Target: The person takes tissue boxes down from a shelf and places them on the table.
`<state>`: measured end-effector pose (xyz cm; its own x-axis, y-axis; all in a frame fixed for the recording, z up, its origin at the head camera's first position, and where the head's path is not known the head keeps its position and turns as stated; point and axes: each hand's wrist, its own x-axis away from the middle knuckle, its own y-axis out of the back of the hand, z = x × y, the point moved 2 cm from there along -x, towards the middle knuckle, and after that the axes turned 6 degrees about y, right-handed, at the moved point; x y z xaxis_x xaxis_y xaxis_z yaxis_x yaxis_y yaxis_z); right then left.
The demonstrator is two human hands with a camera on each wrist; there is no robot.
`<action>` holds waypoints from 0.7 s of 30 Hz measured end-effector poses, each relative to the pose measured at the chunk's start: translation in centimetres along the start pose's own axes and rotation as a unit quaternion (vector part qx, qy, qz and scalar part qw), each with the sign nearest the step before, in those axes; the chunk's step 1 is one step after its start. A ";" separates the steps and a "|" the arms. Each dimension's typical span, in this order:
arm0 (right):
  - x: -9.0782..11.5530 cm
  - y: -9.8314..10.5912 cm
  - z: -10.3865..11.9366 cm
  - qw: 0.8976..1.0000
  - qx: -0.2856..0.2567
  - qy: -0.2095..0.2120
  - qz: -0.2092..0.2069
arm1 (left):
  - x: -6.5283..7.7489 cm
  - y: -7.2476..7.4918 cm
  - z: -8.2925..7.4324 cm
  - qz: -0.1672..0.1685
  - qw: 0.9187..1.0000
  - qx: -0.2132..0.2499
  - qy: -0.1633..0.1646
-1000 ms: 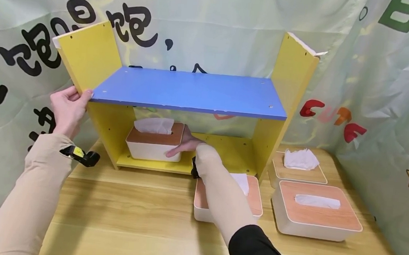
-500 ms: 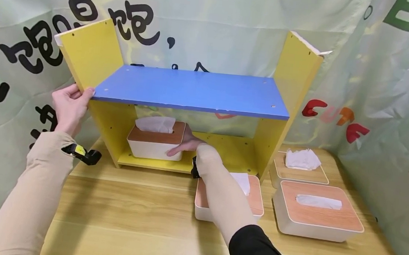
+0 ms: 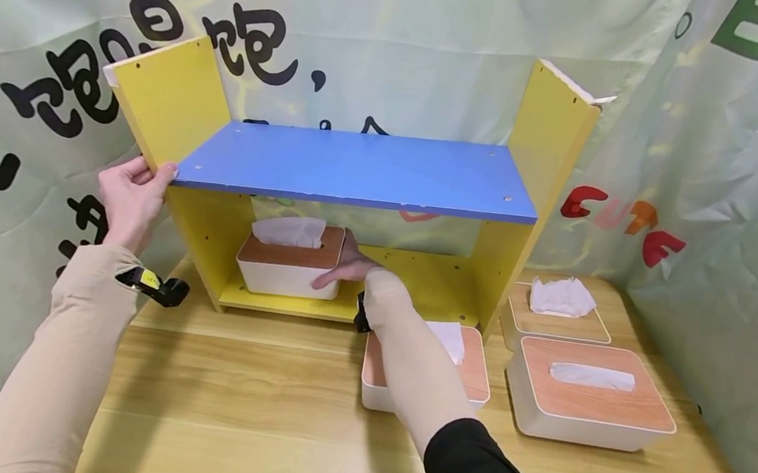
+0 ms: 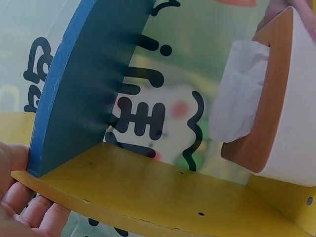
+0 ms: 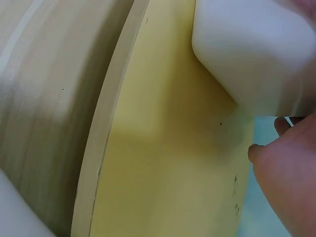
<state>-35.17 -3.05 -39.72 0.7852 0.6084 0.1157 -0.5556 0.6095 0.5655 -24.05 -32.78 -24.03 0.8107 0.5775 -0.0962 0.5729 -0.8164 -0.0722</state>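
A yellow shelf unit with a blue middle board stands on the wooden table. My left hand grips the front edge of its left side panel, thumb at the blue board's corner and fingers curled behind. On the lower yellow board sits a white tissue box with a brown wooden lid and a tissue sticking out, towards the left end. My right hand holds the box's right end, thumb on the front wall and the other fingers hidden behind. The left wrist view shows the tissue box below the blue board's underside.
A second tissue box stands in front of the shelf, partly covered by my right forearm. To the right are a third, pink-topped box and a lighter-topped one behind it. A printed cloth hangs behind the shelf.
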 end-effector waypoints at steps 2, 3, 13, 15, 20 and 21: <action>0.1 0.0 0.1 1.000 0.001 0.004 -0.004 | 0.0 0.0 0.0 -0.001 1.000 -0.002 -0.001; 0.1 -0.1 0.2 1.000 0.002 0.004 -0.006 | 0.0 0.0 0.0 -0.001 1.000 -0.002 -0.001; 0.2 -0.2 1.0 1.000 -0.015 -0.010 -0.018 | -0.1 0.0 0.1 0.000 1.000 -0.010 -0.003; 0.1 -0.2 1.2 1.000 -0.015 -0.011 -0.020 | -0.1 0.0 0.1 -0.002 1.000 -0.023 -0.007; -0.2 -0.3 1.5 0.999 -0.025 -0.007 -0.030 | 0.0 0.0 0.1 -0.005 0.999 -0.050 -0.018; -0.2 -0.3 1.5 0.999 -0.026 -0.008 -0.033 | 0.0 0.0 0.1 -0.004 0.999 -0.050 -0.019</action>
<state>-34.75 -4.14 -38.66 0.8250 0.5575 0.0921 -0.5149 0.6745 0.5291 -24.08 -32.76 -24.11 0.8017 0.5824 -0.1346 0.5903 -0.8068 0.0252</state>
